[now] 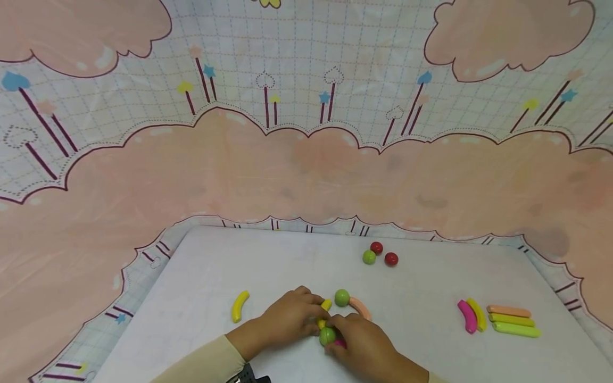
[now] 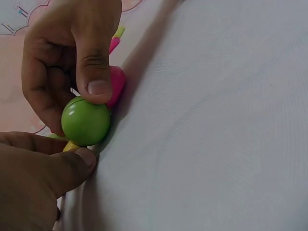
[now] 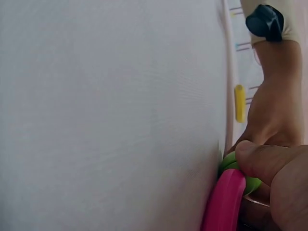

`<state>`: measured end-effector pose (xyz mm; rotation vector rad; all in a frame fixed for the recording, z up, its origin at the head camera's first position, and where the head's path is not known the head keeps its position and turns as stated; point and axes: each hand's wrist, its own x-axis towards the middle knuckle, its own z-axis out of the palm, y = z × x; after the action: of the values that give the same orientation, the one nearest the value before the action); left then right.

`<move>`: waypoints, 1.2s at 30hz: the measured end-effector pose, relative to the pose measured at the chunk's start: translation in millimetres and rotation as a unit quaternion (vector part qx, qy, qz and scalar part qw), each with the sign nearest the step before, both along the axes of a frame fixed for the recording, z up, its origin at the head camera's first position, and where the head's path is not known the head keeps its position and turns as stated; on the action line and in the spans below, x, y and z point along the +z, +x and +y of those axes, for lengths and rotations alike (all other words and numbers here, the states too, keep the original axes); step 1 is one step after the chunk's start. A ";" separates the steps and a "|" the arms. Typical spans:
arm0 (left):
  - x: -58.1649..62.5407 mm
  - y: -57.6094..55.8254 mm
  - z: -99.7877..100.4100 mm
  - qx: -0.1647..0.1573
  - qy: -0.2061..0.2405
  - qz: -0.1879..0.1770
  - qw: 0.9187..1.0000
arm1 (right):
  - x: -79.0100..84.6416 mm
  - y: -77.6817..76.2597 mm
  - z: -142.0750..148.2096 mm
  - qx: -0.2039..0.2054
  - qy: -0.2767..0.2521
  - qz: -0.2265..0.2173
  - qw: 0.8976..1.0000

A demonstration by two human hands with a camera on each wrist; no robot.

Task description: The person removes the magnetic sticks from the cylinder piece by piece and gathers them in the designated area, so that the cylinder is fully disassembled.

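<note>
My left hand (image 1: 293,315) pinches a yellow stick piece (image 2: 71,146) between thumb and fingers, low over the white table. Right against that piece sits a shiny green ball (image 1: 328,336), gripped by the thumb and fingers of my right hand (image 1: 363,343). A curved pink piece (image 3: 226,199) meets the ball on the right hand's side, partly covered by that hand. Just beyond the hands, another green ball (image 1: 342,298) touches a peach curved piece (image 1: 360,307). A bit of yellow (image 1: 326,305) shows beside the left fingers.
A yellow curved piece (image 1: 240,307) lies to the left. Farther back are two red balls (image 1: 391,259) and a green ball (image 1: 369,257). At right lie a pink curve (image 1: 467,317), a yellow curve (image 1: 477,314) and several straight sticks (image 1: 512,319). A patterned cloth (image 1: 306,175) hangs behind.
</note>
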<state>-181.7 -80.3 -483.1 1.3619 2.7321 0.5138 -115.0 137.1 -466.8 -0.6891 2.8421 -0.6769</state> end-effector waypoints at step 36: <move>20.2 -2.0 -55.7 0.063 0.004 0.014 0.998 | 0.6 -3.6 1.2 0.004 0.014 0.014 1.000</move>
<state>-183.7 -136.0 -462.9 1.2124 2.8565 0.5175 -118.6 138.4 -466.2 -0.7102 2.8673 -0.6295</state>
